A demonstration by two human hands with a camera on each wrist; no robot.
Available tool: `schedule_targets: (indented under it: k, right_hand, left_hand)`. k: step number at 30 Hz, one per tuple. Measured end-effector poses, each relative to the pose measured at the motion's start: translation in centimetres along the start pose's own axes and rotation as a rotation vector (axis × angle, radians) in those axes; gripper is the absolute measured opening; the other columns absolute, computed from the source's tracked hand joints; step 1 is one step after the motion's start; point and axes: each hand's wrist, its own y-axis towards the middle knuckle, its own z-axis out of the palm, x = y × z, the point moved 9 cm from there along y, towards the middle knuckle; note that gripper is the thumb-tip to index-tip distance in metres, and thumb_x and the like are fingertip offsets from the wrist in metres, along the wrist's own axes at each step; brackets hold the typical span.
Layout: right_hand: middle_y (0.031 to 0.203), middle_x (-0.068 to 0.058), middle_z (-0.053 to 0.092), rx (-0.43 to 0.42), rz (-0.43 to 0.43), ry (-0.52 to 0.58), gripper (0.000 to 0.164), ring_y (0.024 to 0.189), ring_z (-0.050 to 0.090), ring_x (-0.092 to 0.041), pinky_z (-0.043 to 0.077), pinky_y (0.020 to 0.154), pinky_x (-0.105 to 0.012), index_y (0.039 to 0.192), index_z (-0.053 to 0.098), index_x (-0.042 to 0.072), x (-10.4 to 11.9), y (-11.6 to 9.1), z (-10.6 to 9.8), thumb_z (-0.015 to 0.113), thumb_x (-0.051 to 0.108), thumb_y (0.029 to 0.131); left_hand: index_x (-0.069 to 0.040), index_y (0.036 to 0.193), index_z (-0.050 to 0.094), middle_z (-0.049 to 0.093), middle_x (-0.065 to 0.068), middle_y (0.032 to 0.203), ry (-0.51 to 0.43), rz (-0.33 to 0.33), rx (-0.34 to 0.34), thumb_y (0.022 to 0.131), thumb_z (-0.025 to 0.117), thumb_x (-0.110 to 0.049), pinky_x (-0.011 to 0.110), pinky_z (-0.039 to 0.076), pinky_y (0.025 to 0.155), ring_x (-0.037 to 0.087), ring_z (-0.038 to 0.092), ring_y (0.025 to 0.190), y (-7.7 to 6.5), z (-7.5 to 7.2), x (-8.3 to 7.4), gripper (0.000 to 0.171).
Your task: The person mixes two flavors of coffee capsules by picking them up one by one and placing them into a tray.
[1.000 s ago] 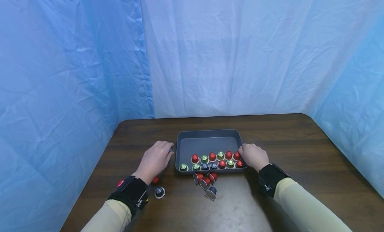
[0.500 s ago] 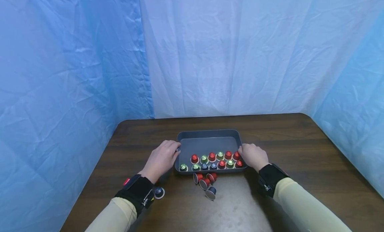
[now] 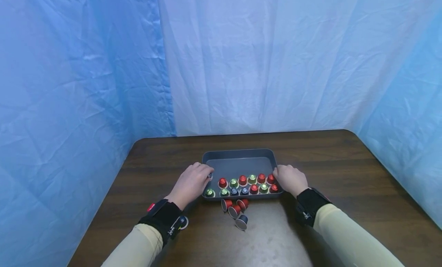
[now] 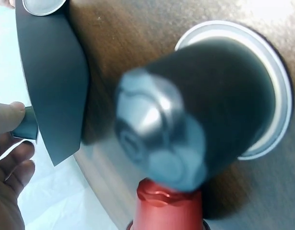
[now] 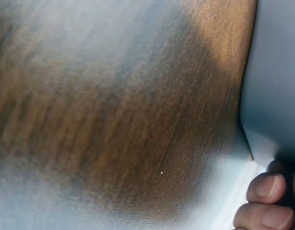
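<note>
In the head view my left hand (image 3: pixel 192 182) is over the left rim of the dark grey baking tray (image 3: pixel 238 154). It pinches a dark blue coffee capsule (image 4: pixel 26 124) between thumb and fingers. At the tray's right side, my right hand (image 3: pixel 291 178) grips the rim; curled fingertips (image 5: pixel 266 188) show against the tray's outer wall in the right wrist view. Two rows of red, green and blue capsules (image 3: pixel 253 189) stand along the near half of the tray, wide ends down. The left end of the back row has a red capsule (image 3: pixel 222 182).
Before the tray lie several red capsules (image 3: pixel 234 211) and a dark blue capsule (image 3: pixel 241 222) on their sides. Beneath my left wrist stand another dark capsule (image 4: pixel 200 110) and a red capsule (image 4: pixel 169 206). Blue-white sheets (image 3: pixel 224 67) surround the brown table (image 3: pixel 331 155).
My left hand has moved right with its capsule, from beside the tray to over its left rim. My right hand has kept its grip on the tray.
</note>
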Motion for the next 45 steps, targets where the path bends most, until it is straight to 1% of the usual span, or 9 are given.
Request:
schedule_targets:
  k: [3,6,10,19,27,31,37,42,45]
  right_hand:
    - [0.081,-0.008,0.066,0.002,-0.002,-0.003,0.033,0.069,0.059,-0.024,0.052,0.064,-0.04,0.097,0.07,0.002,0.0,0.0,0.0,0.054,0.029,0.104]
    - [0.078,-0.008,0.065,-0.002,-0.006,-0.006,0.033,0.069,0.059,-0.024,0.05,0.063,-0.04,0.093,0.07,0.003,0.1,0.0,-0.1,0.053,0.03,0.104]
    - [0.079,-0.008,0.066,-0.005,-0.009,-0.006,0.033,0.069,0.059,-0.024,0.05,0.064,-0.041,0.092,0.07,0.004,0.1,-0.1,-0.2,0.053,0.03,0.104]
    - [0.079,-0.008,0.066,0.004,0.001,-0.006,0.033,0.07,0.059,-0.024,0.051,0.065,-0.04,0.094,0.07,0.003,0.2,0.0,-0.2,0.054,0.03,0.104]
    - [0.082,-0.009,0.067,0.01,0.001,-0.01,0.032,0.071,0.06,-0.024,0.051,0.065,-0.04,0.097,0.071,0.003,0.2,0.0,-0.1,0.054,0.029,0.104]
    - [0.081,-0.008,0.066,0.017,0.006,-0.012,0.033,0.07,0.059,-0.024,0.05,0.064,-0.039,0.097,0.07,0.003,0.1,0.0,0.0,0.053,0.029,0.105]
    - [0.079,-0.008,0.065,0.011,0.002,-0.011,0.033,0.069,0.059,-0.024,0.05,0.063,-0.039,0.096,0.07,0.003,0.1,-0.1,-0.1,0.054,0.029,0.105]
    - [0.08,-0.008,0.065,0.002,-0.002,-0.009,0.033,0.07,0.059,-0.024,0.05,0.063,-0.039,0.097,0.07,0.002,0.1,-0.1,-0.1,0.053,0.03,0.105]
    - [0.081,-0.009,0.066,-0.002,-0.007,-0.013,0.033,0.07,0.06,-0.025,0.051,0.064,-0.04,0.098,0.07,0.002,0.1,-0.1,-0.1,0.053,0.03,0.105]
  left_hand:
    - [-0.011,0.123,0.071,0.072,0.003,0.117,-0.023,0.005,0.015,0.087,0.083,-0.018,0.041,0.05,0.104,0.02,0.064,0.112,0.1,0.5,0.1,0.038]
    - [-0.013,0.123,0.072,0.072,0.002,0.116,-0.033,-0.001,0.048,0.088,0.082,-0.018,0.041,0.049,0.104,0.018,0.064,0.111,0.3,1.1,0.2,0.036]
    - [-0.013,0.12,0.073,0.073,0.001,0.111,-0.007,0.004,0.076,0.089,0.081,-0.016,0.04,0.049,0.104,0.017,0.065,0.107,0.5,1.6,0.0,0.033]
    - [-0.015,0.116,0.076,0.074,0.0,0.111,0.025,-0.015,0.156,0.088,0.081,-0.014,0.045,0.041,0.111,0.017,0.066,0.107,0.7,2.6,0.0,0.028]
    - [-0.016,0.114,0.076,0.075,-0.001,0.109,0.063,0.0,0.183,0.086,0.082,-0.011,0.046,0.041,0.111,0.016,0.067,0.106,0.6,2.9,-0.3,0.029]
    - [-0.016,0.115,0.076,0.074,0.0,0.109,0.072,0.006,0.186,0.086,0.083,-0.011,0.046,0.041,0.11,0.016,0.067,0.107,0.6,2.8,-0.5,0.03]
    - [-0.016,0.116,0.076,0.073,0.001,0.112,0.065,0.024,0.157,0.092,0.077,-0.014,0.045,0.043,0.11,0.018,0.066,0.11,0.4,2.2,-1.0,0.025]
    - [-0.017,0.117,0.075,0.072,-0.001,0.113,0.055,0.073,0.116,0.092,0.078,-0.023,0.043,0.044,0.109,0.018,0.063,0.111,0.2,1.5,-1.8,0.026]
    - [-0.017,0.118,0.075,0.072,-0.002,0.114,0.052,0.123,0.105,0.092,0.078,-0.027,0.042,0.046,0.106,0.018,0.061,0.11,0.0,1.2,-2.6,0.029]
